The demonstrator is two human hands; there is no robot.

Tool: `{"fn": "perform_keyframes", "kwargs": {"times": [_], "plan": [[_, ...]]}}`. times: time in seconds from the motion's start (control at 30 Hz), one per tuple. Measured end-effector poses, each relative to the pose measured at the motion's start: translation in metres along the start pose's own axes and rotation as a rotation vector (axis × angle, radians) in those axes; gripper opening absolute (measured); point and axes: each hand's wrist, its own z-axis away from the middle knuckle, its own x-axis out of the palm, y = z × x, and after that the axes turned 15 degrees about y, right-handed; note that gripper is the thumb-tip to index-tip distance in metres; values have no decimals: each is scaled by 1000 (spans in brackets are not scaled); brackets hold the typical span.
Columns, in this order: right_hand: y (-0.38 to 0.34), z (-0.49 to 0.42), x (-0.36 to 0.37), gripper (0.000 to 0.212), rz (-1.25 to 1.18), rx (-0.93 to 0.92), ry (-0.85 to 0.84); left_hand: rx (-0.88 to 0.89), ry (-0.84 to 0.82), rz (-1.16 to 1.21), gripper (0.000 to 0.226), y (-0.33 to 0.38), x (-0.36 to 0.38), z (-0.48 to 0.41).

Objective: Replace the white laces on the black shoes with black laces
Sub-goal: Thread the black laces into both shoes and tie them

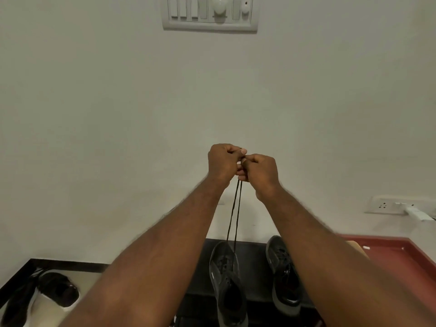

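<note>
Left hand: the left hand is raised in front of the wall, fingers curled tight, pinching the upper end of the black lace.
Right hand: the right hand is touching the left one, with its fingers curled around the same lace ends.
Black lace: two thin strands hang side by side from between the hands, pulled straight down to the laced shoe, where they enter its eyelet area.
Laced shoe: a dark shoe on the black table, toe pointing toward the wall, between the two forearms.
Other shoe: the other shoe stands just to the right on the same table, partly hidden by the right forearm.
Red surface: the red surface adjoins the table on the right.
Wall: a switch panel is high up and a socket is low at the right.
Lower left: a black-and-white slipper lies there.
</note>
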Motion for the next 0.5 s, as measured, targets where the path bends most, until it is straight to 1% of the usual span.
{"fn": "perform_keyframes", "kwargs": {"times": [0.1, 0.17, 0.23, 0.3, 0.37, 0.4, 0.43, 0.47, 0.5], "plan": [[20, 5, -2, 16, -14, 50, -15, -20, 23, -32, 10, -22, -3, 4], [35, 10, -4, 15, -38, 101, 4, -69, 50, -16, 13, -39, -7, 7], [46, 15, -9, 17, -95, 215, 56, -164, 86, 40, 14, -53, -12, 10], [62, 16, -18, 27, -138, 349, 74, -261, 145, 78, 14, -69, -20, 9], [80, 12, -28, 32, -86, 421, 38, -343, 228, 131, 16, -83, -32, 6], [92, 11, -32, 28, -37, 429, 24, -373, 287, 155, 19, -91, -39, 5], [100, 8, -34, 20, 7, 413, 24, -359, 356, 163, 23, -97, -47, 3], [111, 5, -37, 11, 38, 379, 34, -280, 438, 133, 27, -106, -55, 2], [119, 2, -39, 9, 53, 307, 53, -147, 506, 92, 30, -111, -64, 3]]}}
